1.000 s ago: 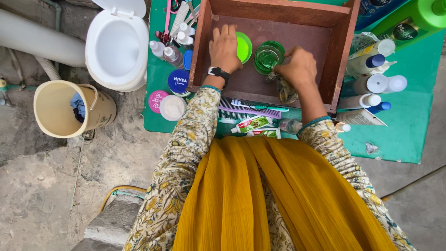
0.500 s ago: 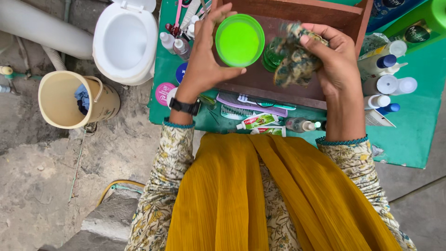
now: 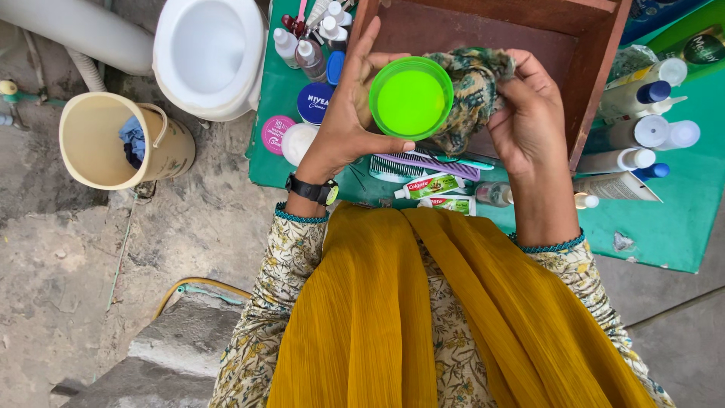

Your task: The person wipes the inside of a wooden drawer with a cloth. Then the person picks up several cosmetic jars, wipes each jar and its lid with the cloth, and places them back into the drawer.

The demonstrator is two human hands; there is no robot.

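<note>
Two toothpaste tubes point(image 3: 430, 185), one purple comb point(image 3: 427, 164), one bucket point(image 3: 121, 140).

Single head-worn view, looking steeply down from close above the table point(image 3: 672, 234) and adjoining floor point(image 3: 68, 287).

Floor: rough grey concrete point(image 3: 68, 264) under me, cracked and dusty, with a stone block point(image 3: 177, 355) by my left knee.
Table: a green-covered table point(image 3: 664, 227) in front of me, a brown wooden tray point(image 3: 596, 83) on it.
Left side: my beige bucket point(image 3: 98, 143), a white lidded bin point(image 3: 208, 53), a pale pipe point(image 3: 75, 30).
Light: soft daylight, no hard shadows.
</note>
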